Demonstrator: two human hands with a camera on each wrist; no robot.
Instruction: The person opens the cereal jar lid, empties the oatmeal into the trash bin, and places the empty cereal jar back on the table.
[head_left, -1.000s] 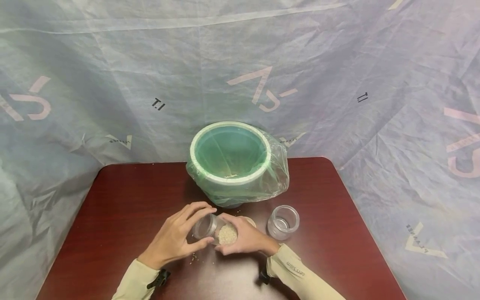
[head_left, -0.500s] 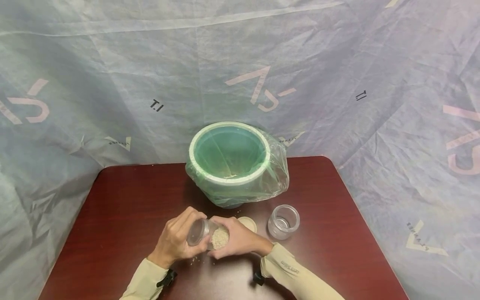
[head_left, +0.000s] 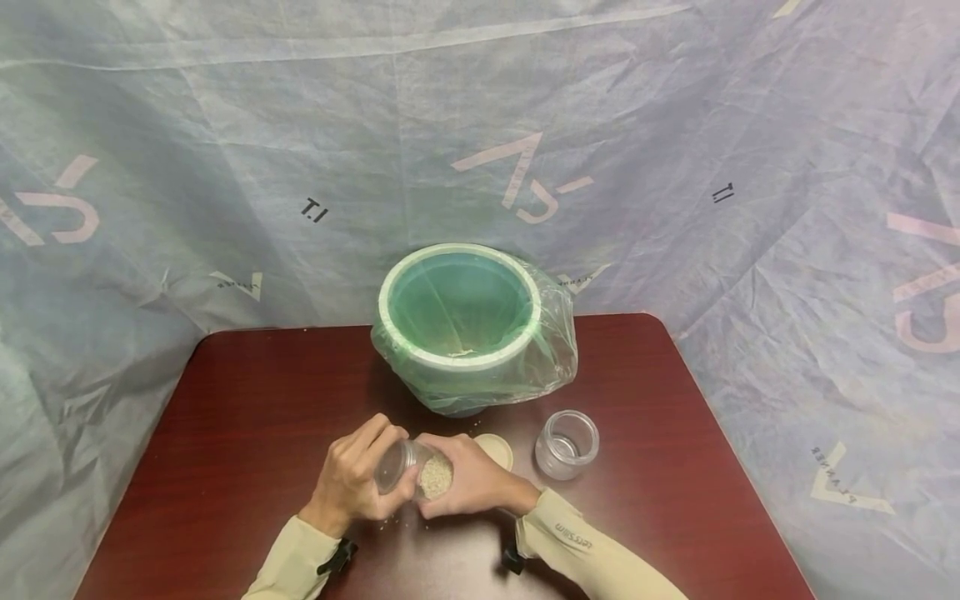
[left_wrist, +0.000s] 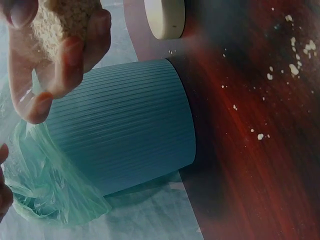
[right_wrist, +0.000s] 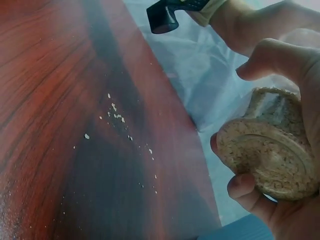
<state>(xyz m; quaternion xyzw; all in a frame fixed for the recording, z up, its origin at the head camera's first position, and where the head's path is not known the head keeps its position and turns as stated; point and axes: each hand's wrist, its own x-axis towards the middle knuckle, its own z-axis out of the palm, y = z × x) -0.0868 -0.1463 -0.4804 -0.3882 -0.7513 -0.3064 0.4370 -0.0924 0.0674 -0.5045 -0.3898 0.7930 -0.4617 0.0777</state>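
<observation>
Above the table, the left hand point(head_left: 349, 479) grips a clear jar point(head_left: 393, 467) on its side, thumb below and fingers over the top. The right hand point(head_left: 472, 477) curls round a second clear jar holding pale flakes point(head_left: 436, 477), tilted with its mouth toward the first jar; the two mouths meet or nearly meet. The right wrist view shows the flakes point(right_wrist: 270, 160) through the jar's base, with fingertips round its edge. In the left wrist view the right hand's fingers point(left_wrist: 72, 65) wrap the flake-filled jar.
A blue-green bin point(head_left: 459, 362) with a white rim and loose plastic liner stands at the back centre. An open glass jar point(head_left: 567, 446) is on the right. A cream lid point(head_left: 495, 451) lies behind the right hand. Crumbs point(right_wrist: 115, 116) are scattered on the table point(head_left: 660, 467).
Both hands have shifted left with their jars and lie closer together. The left hand's fingers have closed round its jar. More of the lid shows.
</observation>
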